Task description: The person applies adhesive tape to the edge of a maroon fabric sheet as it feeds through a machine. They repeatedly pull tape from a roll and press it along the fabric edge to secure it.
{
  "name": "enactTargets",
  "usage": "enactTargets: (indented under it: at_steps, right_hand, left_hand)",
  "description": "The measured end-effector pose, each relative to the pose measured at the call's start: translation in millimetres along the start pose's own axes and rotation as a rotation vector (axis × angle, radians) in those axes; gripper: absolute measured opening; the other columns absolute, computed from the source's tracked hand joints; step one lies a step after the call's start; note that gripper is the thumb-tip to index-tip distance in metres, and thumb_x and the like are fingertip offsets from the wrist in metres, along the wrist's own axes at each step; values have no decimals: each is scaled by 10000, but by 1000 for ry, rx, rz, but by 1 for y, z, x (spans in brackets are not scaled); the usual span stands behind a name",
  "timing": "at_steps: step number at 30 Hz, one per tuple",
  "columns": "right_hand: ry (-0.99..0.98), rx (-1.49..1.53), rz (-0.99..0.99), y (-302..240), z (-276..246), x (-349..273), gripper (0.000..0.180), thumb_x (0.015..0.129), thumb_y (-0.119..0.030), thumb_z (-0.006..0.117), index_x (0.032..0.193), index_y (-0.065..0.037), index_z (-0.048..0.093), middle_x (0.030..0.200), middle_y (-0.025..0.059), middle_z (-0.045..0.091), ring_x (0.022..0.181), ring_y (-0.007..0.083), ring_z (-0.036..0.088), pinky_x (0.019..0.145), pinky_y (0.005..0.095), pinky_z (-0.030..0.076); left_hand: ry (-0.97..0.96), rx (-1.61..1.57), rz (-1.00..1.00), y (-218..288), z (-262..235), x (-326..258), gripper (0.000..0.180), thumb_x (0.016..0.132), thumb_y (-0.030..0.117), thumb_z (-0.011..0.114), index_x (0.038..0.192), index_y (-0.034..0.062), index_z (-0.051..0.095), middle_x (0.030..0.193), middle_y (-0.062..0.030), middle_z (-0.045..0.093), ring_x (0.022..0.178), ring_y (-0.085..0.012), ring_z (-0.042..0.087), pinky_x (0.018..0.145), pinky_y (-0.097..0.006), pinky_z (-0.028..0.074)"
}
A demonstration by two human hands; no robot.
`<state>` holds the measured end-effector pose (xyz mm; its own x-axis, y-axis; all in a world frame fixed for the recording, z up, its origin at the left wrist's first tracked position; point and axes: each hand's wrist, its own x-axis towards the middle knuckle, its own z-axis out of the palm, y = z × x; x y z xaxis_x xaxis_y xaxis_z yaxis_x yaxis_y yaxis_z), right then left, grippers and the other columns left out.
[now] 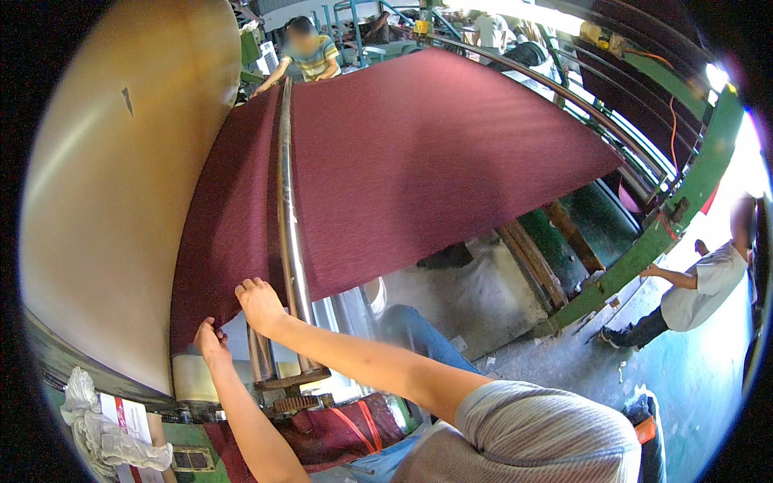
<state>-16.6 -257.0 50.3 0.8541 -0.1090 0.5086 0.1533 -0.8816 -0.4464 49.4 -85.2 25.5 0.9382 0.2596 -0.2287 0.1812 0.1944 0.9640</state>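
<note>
A wide sheet of dark red cloth (386, 169) stretches across the machine, running under a shiny metal bar (287, 201) toward a huge smooth drum (121, 185) on the left. Low on the cloth's near edge, beside the drum, my left hand (211, 342) pinches the fabric. My right hand (262, 306) is closed on the same edge a little farther right, just left of the bar. Its fingertips are partly hidden by the hand itself. Below both hands, a toothed gear (295, 403) sits by the bar's end.
Across the cloth, a person in a striped shirt (310, 58) reaches to its far edge. At right, another person (708, 282) stands by the curved green frame (644, 256). Red cloth with orange bands (354, 427) lies near my lap; crumpled white material (88, 419) hangs lower left.
</note>
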Motion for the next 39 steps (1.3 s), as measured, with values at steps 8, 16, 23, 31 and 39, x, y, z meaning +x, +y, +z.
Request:
enactTargets:
  at_steps: [8,16,23,31,39]
  right_hand:
    - [13,62,-206,-2,1,-3,138,674,-67,585,809,-39,592,868,105,596,896,254,564,822,336,450]
    - [116,78,-95,-5,3,-1,188,627,-82,637,789,-41,552,851,117,562,888,284,538,803,372,436]
    - [65,-27,-72,2,6,1,192,684,-81,603,864,-29,559,885,129,584,894,289,566,796,368,457]
    - [25,144,-221,-5,4,-3,129,691,-87,582,797,-12,583,843,140,602,846,296,584,762,375,478]
    - [-11,203,-252,-8,5,-6,155,638,-92,625,773,-33,576,836,128,587,868,282,557,821,361,435]
  left_hand:
    - [-278,21,14,11,22,-39,208,805,44,452,927,33,620,818,-26,560,677,-102,506,571,-237,423]
    - [-197,-34,177,7,20,-28,189,727,7,437,788,79,601,769,-15,571,674,-138,537,592,-253,433]
    - [109,-251,205,6,7,-4,186,632,37,491,762,87,614,792,-33,576,681,-182,558,564,-296,448]
    - [265,-92,-25,1,-4,0,173,779,138,543,903,83,650,846,-61,606,659,-171,553,550,-298,439]
    - [-467,-19,-60,-3,14,-14,161,801,60,458,827,57,617,705,-38,572,558,-152,521,513,-287,465]
